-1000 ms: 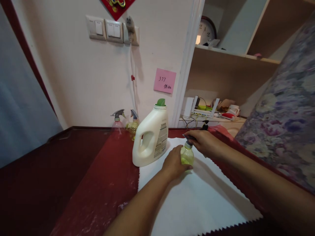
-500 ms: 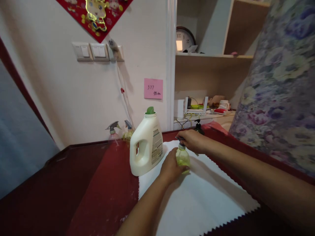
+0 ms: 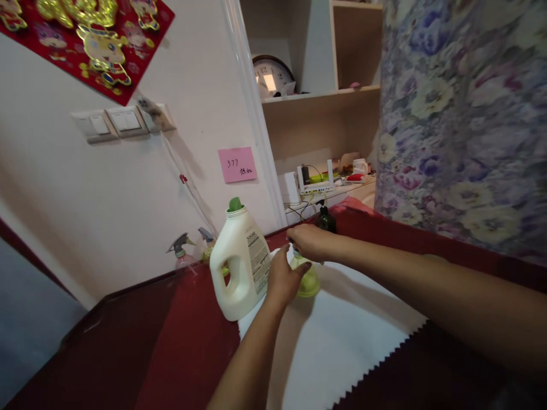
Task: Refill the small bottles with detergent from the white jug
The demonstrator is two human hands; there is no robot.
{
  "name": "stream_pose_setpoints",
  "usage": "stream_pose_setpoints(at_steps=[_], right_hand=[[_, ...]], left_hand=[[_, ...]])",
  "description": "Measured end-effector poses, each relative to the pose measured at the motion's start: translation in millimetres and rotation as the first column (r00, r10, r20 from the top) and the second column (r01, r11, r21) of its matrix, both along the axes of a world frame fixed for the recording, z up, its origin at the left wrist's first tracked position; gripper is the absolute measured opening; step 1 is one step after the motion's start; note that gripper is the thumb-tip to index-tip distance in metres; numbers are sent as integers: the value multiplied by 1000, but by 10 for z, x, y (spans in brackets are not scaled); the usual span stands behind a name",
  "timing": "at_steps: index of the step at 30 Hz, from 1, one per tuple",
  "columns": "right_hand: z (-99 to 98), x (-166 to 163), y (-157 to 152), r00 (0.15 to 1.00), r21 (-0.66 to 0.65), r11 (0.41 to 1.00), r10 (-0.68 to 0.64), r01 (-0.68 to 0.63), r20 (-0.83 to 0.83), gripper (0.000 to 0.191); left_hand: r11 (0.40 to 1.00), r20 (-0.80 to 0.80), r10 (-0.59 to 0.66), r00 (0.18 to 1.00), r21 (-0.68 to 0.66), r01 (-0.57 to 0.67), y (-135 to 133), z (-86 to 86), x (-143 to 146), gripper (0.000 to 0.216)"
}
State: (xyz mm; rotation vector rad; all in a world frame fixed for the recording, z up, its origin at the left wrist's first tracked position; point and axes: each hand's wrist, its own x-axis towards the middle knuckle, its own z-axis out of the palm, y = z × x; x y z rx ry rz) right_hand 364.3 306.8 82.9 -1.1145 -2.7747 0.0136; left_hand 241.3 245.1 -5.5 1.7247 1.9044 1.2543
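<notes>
A small clear spray bottle (image 3: 309,285) with yellow-green liquid stands on a white cloth (image 3: 337,336). My left hand (image 3: 284,278) is wrapped round the bottle's upper body from the left, the thumb across its front. From the right, my right hand (image 3: 311,241) is closed over the bottle's top, and its fingers hide most of the spray head. Just left of my hands stands a big cream detergent jug (image 3: 239,267) with its neck uncapped. A green piece (image 3: 235,204) shows at the jug's mouth.
Against the wall stand a pink spray bottle (image 3: 183,256) and a yellow one (image 3: 208,242). A dark pump bottle (image 3: 326,219) is behind my right hand. A floral curtain (image 3: 461,125) hangs at the right, beside shelves holding a white router (image 3: 316,181).
The view has tilted and swung to the right. My left hand has slid from the bottle's lower body up towards its neck. My right hand remains at the top.
</notes>
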Motion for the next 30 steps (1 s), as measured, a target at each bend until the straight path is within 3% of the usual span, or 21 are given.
stream_pose_setpoints(at_steps=[4, 10, 15, 22, 30], right_hand=[[-12, 15, -5, 1000, 9, 1000, 13, -13, 11, 27], [-24, 39, -18, 999, 39, 998, 42, -42, 9, 29], [0, 44, -33, 998, 43, 998, 53, -54, 22, 31], [38, 40, -40, 998, 30, 998, 55, -56, 42, 31], [25, 51, -20, 998, 29, 997, 67, -67, 17, 30]], left_hand=[[999, -3, 37, 999, -3, -37, 126, 62, 43, 35], [998, 58, 60, 996, 20, -62, 238, -78, 57, 35], [997, 151, -58, 987, 65, 48, 272, -169, 10, 36], [975, 194, -207, 959, 122, 186, 226, -109, -49, 35], [989, 192, -8, 981, 146, -20, 314, -185, -85, 34]])
